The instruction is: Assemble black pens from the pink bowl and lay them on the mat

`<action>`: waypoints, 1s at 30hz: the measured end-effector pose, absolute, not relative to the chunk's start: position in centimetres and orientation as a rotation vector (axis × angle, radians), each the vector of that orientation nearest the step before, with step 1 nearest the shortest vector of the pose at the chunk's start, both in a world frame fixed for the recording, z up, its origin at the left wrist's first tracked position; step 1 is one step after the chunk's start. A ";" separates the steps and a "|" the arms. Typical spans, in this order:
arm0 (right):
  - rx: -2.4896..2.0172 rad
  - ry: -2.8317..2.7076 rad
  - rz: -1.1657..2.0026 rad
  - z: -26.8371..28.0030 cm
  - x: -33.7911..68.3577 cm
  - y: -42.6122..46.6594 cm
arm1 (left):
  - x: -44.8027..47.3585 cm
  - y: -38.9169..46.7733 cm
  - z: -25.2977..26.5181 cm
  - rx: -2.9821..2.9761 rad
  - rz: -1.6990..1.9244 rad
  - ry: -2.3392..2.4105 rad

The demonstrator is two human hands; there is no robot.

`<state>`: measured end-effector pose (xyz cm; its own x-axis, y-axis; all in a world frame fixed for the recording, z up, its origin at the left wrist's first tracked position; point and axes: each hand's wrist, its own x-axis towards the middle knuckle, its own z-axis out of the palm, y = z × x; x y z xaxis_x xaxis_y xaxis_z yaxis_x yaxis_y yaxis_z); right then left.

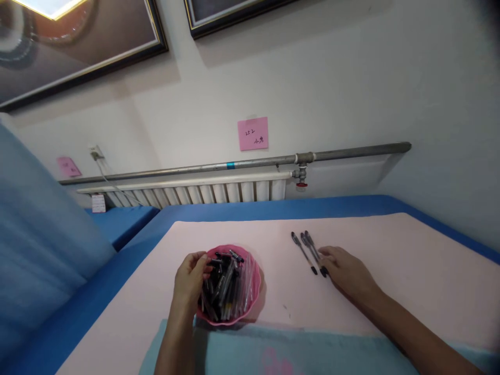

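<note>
A round pink basket [255,291] with a wavy rim stands on the pink sheet, full of black pen parts and clear tubes [246,284]. My left hand [191,276] is at the basket's left rim, its fingers curled together over the dark parts; what they pinch, if anything, is too small to make out. To the right, several black-capped clear pens lie side by side at a slant, among them a separate pen [303,252] on the left. My right hand [344,268] has its fingers closed at the lower end of the rightmost pen [312,245].
A light blue cloth [242,349] lies along the near edge. The pink sheet [390,271] covers a blue bed [273,209]. Behind it are a white radiator [234,191], a metal pipe [351,153] and a pink note [253,134]. A blue curtain [42,250] hangs at left.
</note>
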<state>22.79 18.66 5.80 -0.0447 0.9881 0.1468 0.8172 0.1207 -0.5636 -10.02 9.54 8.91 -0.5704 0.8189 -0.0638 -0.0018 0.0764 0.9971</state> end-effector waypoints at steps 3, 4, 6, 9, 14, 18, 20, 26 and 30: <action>-1.650 -1.878 0.446 6.4 21.1 16.5 | -10.1 9.6 8.3 1.021 1.416 1.846; -1.542 -1.876 0.511 6.5 20.2 15.4 | -9.9 9.5 8.3 1.115 1.334 1.901; -1.304 -1.974 0.669 6.7 18.2 12.9 | -9.3 9.4 8.3 1.305 1.149 2.004; -1.001 -2.285 0.791 6.7 15.7 9.8 | -8.3 9.2 8.6 1.491 0.930 2.099; -0.965 -2.406 0.803 6.2 14.4 8.9 | -7.2 9.1 8.8 1.533 0.875 2.184; -0.989 -2.348 0.861 5.8 14.7 9.6 | -7.4 9.2 8.8 1.479 0.841 2.206; -0.974 -2.326 0.893 5.8 14.7 9.6 | -7.6 9.3 8.9 1.451 0.859 2.210; -1.046 -2.077 1.192 6.3 14.3 9.6 | -5.7 8.9 9.8 1.497 1.000 1.985; -1.056 -1.751 1.583 6.2 14.1 9.9 | -2.3 8.1 9.7 1.752 0.850 1.578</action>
